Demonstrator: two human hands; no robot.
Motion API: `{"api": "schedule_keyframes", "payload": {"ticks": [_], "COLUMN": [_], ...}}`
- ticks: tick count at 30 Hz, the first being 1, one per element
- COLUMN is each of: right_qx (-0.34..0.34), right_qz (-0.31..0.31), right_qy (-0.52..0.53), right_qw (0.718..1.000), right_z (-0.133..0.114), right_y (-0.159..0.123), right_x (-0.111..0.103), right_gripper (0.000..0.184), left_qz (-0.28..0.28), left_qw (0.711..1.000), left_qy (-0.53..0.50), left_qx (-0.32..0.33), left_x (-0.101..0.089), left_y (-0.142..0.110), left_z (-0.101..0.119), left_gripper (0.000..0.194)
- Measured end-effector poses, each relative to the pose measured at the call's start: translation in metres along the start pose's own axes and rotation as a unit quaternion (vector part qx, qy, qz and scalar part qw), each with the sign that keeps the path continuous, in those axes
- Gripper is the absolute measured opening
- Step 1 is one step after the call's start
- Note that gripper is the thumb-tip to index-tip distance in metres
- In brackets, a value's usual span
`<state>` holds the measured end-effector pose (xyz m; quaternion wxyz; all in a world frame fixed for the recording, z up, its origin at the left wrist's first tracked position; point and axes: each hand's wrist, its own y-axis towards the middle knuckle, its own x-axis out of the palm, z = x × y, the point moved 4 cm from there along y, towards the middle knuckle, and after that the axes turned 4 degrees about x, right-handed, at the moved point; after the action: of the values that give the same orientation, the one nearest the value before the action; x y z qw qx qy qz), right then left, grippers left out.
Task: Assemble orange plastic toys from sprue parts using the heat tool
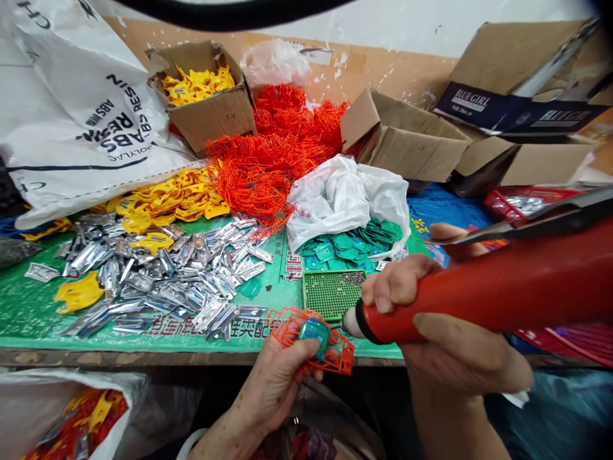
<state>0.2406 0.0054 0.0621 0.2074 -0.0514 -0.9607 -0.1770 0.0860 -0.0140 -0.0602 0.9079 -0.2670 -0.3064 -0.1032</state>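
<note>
My left hand [275,386] is closed on an orange plastic frame [341,353], its thumb pressing a small teal plastic piece [313,332] against it. In my right hand [445,332] is a red electric screwdriver [479,287], its fingers wrapped round the body. The screwdriver's tip [352,321] points left, close to the right side of the orange frame; whether they touch I cannot tell. Just behind the frame sits a green perforated tray [325,297] with tiny metal screws [354,278] in its far right corner.
Silver metal plates [191,281] and yellow plastic parts [177,195] cover the left of the table. Orange frames [268,160] are heaped behind, beside a white bag [335,191] of teal pieces [357,243]. Cardboard boxes [416,150] line the back. A white sack [76,108] stands left.
</note>
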Motion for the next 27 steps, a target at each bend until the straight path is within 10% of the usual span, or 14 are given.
{"api": "schedule_keyframes", "payload": {"ticks": [20, 27], "right_qx": [0.007, 0.013], "right_qz": [-0.022, -0.028], "right_qy": [-0.017, -0.035], "right_qw": [1.0, 0.999], "right_z": [0.0063, 0.0094], "right_y": [-0.0021, -0.0052], "right_x": [0.0029, 0.0014], "right_gripper": [0.038, 0.061], "left_qz": [-0.006, 0.014], "left_qw": [0.999, 0.998], "left_qy": [0.048, 0.06], "left_qx": [0.019, 0.012], "left_x": [0.0013, 0.002], "left_y": [0.0031, 0.0049], "left_z": [0.0015, -0.0002], "left_gripper": [0.015, 0.016]}}
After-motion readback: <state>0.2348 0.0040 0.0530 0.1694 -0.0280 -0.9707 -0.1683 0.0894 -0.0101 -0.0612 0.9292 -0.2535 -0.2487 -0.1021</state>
